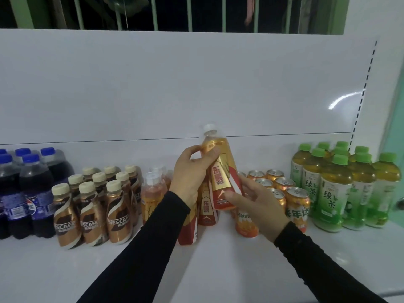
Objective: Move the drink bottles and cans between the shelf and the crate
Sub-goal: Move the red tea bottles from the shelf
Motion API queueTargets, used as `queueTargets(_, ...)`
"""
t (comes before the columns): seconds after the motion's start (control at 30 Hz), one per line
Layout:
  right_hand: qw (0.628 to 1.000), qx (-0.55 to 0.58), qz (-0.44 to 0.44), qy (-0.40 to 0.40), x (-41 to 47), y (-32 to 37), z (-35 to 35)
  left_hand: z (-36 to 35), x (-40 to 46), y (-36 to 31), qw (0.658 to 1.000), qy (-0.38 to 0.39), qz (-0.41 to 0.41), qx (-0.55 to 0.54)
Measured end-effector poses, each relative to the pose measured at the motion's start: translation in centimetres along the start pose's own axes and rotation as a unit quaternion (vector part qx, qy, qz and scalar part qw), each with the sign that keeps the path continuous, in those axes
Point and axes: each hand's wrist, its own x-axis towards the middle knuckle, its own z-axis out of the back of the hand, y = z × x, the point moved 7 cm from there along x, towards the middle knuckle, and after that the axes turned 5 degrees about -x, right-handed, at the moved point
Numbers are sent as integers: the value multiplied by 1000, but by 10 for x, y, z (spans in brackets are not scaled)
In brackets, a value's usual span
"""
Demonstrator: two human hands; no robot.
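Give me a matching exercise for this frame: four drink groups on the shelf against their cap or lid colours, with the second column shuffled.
Things:
1. cola bottles
2. coffee bottles
3. green tea bottles
4. orange cans

Cap or lid colour:
A. green
B. silver
C. blue
D. cream

Pairs: 1-C, 2-D, 3-A, 4-B

A glossy white back panel (175, 84) rises behind a white ledge (54, 270), with a slotted upright (363, 92) at its right (light glares beside it). Above, green window bars (154, 13) cross darkness; a pale green wall (396, 119) stands right.
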Motion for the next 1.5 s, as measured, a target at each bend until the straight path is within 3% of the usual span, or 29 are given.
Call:
queueTargets(0.13,979,191,-66,36,-3,-11,2,-5,-2,8,999,38,28,12)
queueTargets(0.3,970,222,-65,73,-3,-14,5,-14,-5,16,996,60,61,-13)
queueTargets(0.37,983,162,-56,66,-4,-13,9,-15,-5,17,997,48,59,-28)
queueTargets(0.43,999,-15,-8,32,-4,-1,13,-14,-5,17,998,29,49,-38)
queueTargets(0.53,976,-204,65,-34,-5,15,15,-16,-6,15,998,-2,25,-52)
queueTargets(0.63,960,-256,74,-90,-6,13,19,-22,-9,11,999,-11,-5,-32)
queueTargets(0.7,976,-189,65,-84,-7,10,22,-21,-10,7,1000,-10,-21,-11)
queueTargets(0.8,999,20,21,-18,-7,3,21,-17,-8,4,999,2,-30,17)
queueTargets(0.93,976,214,-43,7,-8,-3,17,-16,-8,7,999,15,-21,22)
queueTargets(1.23,953,288,-62,75,-6,-9,8,-26,-12,15,996,61,58,-12)
queueTargets(1.3,976,204,-28,63,-6,-2,13,-24,-12,14,997,42,50,-33)
queueTargets(1.37,999,-7,48,19,-6,16,18,-22,-11,12,998,18,31,-49)
queueTargets(1.43,978,-189,82,-26,-4,25,15,-23,-12,9,999,-1,7,-46)
queueTargets(1.5,965,-241,74,-65,-3,24,13,-26,-14,7,1000,-8,-15,-19)
